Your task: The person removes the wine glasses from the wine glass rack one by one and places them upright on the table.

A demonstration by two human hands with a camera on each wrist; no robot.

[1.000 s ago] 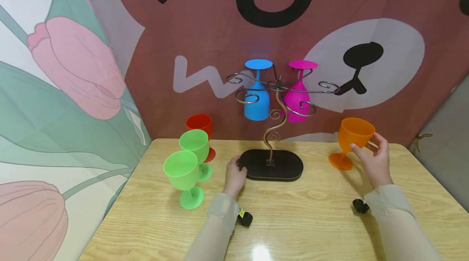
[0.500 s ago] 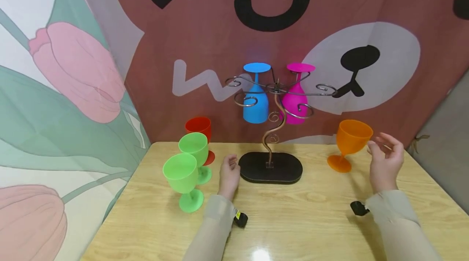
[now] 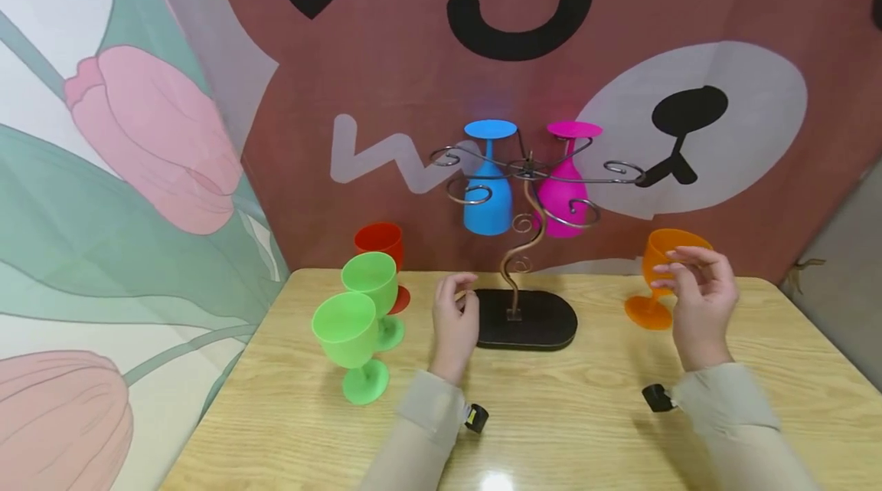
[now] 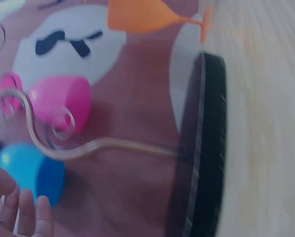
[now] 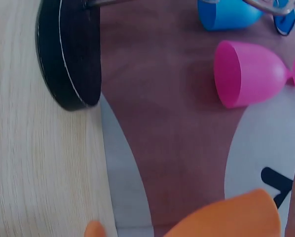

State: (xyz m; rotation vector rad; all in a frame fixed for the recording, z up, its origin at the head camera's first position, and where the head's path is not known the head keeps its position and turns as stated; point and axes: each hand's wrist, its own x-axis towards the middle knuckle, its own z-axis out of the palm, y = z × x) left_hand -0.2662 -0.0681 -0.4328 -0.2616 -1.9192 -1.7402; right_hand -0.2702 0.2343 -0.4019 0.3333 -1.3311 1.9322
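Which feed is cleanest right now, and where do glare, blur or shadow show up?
Head view: sharpest overall; white glare on the wooden table at the picture's bottom, soft shadow beside the right sleeve. Left wrist view: black base and table grain smeared, apparently by motion. Right wrist view: dim, bluish, but the pink goblet has fairly clear edges.

Orange goblet (image 3: 658, 255) toward table (image 3: 565, 407) far right corner. Near left edge: light green goblet (image 3: 347, 339), another light green goblet (image 3: 370, 278), red goblet (image 3: 379, 240). Blue goblet (image 3: 488, 214); magenta goblet (image 3: 561, 191). Rack base (image 3: 540, 324) black; stem (image 4: 108, 143) coppery. Table: yellowish wood grain. Back cloth (image 3: 386, 85): brown; grey, black shapes. Left cloth (image 3: 158, 139): pink tulips, green leaves.
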